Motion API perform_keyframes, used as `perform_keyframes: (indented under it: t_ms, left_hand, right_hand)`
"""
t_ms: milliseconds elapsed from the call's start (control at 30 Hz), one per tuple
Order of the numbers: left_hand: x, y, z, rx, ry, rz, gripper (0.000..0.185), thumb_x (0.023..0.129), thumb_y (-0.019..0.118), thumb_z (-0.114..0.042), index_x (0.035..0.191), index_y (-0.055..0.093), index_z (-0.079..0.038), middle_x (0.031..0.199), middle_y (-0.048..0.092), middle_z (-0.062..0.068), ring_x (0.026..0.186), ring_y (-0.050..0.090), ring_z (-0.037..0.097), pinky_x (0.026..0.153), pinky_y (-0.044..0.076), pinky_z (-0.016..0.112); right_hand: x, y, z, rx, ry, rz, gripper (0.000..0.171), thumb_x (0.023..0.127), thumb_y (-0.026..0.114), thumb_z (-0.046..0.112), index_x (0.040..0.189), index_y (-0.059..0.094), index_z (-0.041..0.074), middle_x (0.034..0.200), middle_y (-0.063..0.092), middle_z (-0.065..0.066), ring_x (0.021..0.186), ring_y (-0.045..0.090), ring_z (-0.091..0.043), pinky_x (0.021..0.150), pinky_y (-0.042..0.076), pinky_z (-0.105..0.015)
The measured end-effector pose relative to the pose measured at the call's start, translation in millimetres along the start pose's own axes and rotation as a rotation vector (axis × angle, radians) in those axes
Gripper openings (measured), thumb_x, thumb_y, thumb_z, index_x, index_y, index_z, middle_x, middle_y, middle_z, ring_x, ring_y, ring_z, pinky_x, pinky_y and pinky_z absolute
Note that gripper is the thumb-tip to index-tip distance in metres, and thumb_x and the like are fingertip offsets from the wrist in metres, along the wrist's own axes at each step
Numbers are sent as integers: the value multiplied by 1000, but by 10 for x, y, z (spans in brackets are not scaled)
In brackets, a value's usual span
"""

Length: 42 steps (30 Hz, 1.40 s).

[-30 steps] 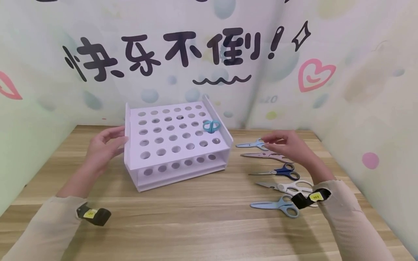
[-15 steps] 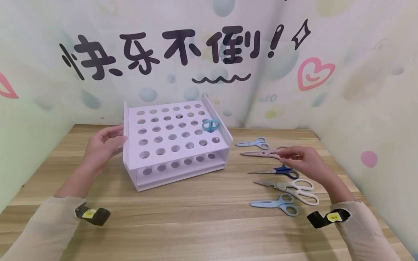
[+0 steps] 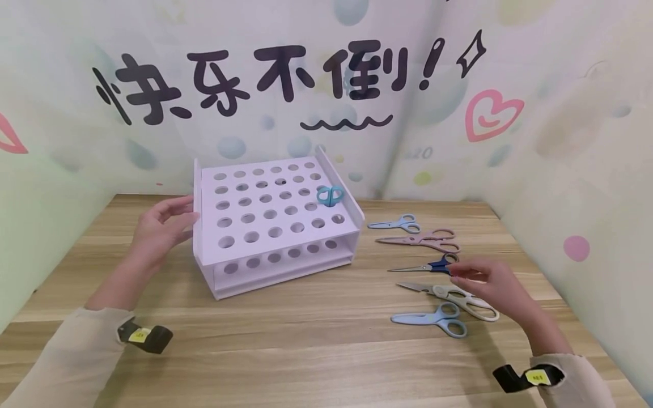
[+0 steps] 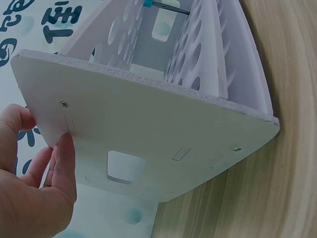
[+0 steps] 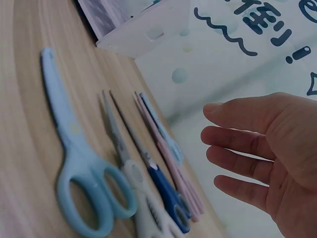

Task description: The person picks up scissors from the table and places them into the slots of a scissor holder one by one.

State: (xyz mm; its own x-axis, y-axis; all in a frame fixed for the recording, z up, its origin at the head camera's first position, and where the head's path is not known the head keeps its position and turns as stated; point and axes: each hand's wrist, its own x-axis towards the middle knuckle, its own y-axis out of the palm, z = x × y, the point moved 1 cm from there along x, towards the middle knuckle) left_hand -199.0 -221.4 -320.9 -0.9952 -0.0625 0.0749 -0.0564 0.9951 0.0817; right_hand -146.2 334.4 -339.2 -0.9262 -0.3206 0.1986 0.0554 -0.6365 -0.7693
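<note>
White rack (image 3: 275,221) steadied leftward; right hand (image 3: 490,280) hovers, fingers relaxed.

I'm seeing the rack (image 3: 270,221) sitting left of centre on the table (image 3: 316,351), one pair of scissors (image 3: 330,196) standing in it. Five more scissors (image 3: 433,266) are lying in a row to its right, my right hand (image 3: 490,280) hovering over them.

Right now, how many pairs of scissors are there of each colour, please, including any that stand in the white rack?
Light blue scissors: 3, two on the table and one standing in the rack
Pink scissors: 1
Dark blue scissors: 1
White scissors: 1
Total: 6 pairs
</note>
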Motion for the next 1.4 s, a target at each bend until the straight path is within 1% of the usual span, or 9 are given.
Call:
perform_keyframes:
  t_ms: [167,333,533,833,967,1067,1167,1267,1400]
  left_hand:
    - [-15,8,-7,40,-9,-11,29,85,66,-10,112,57,-15,102,48,-1,87,53,4,70,53,14]
    - [-19,13,-10,24,-12,-15,30,84,66,-10,113,57,-14,102,48,0,87,53,4,71,53,14]
    - [-11,18,-4,0,-12,-14,29,83,67,-9,110,58,-15,101,49,0,85,55,3,71,54,15]
    - [-8,28,-21,-19,-16,-13,28,83,67,-9,109,57,-15,102,50,0,82,57,2,70,54,16]
    - [-8,23,-28,-29,-15,-15,26,84,66,-7,107,58,-16,100,51,-2,81,57,2,69,54,15]
    - [-6,22,-23,-33,-11,-16,25,84,65,-6,106,58,-17,100,52,-2,81,57,1,69,54,15]
    - [-4,22,-14,-35,-9,-15,25,84,65,-5,106,57,-17,100,51,-2,81,57,1,69,54,15]
    - [1,21,-4,-37,-10,-13,26,84,65,-5,107,57,-16,100,52,-2,81,57,1,69,54,15]
    - [7,24,11,-27,-10,-13,28,84,66,-8,110,57,-14,101,52,-1,82,57,2,69,54,16]
  right_hand:
    - [-143,63,-65,17,40,-2,22,84,66,9,104,65,-2,98,66,-13,84,61,-4,69,54,-17]
    - [-282,105,-125,31,93,-11,23,84,67,10,104,66,-1,99,66,-14,83,61,-3,67,55,-18]
    - [-430,153,-203,49,101,-29,21,83,67,6,101,66,-4,98,66,-16,79,61,-3,64,55,-18]
    - [-626,211,-300,35,85,-64,21,79,69,2,99,67,-4,94,68,-10,77,61,-2,61,55,-17]
    - [-693,261,-313,58,90,-72,21,79,69,2,99,67,-4,95,68,-3,76,61,-2,62,54,-17]
    - [-725,310,-327,91,74,-82,21,77,70,-2,97,66,-6,94,68,-3,74,62,-4,61,54,-17]
    - [-753,353,-346,99,67,-91,21,76,70,-3,97,66,-6,92,68,-5,75,62,-4,62,54,-16]
    - [-786,390,-364,98,91,-104,22,76,71,-1,97,66,-5,92,67,-6,75,62,-5,62,54,-16]
    - [-822,446,-378,88,122,-141,23,76,72,-1,98,67,-4,90,66,-2,72,60,-4,58,53,-16]
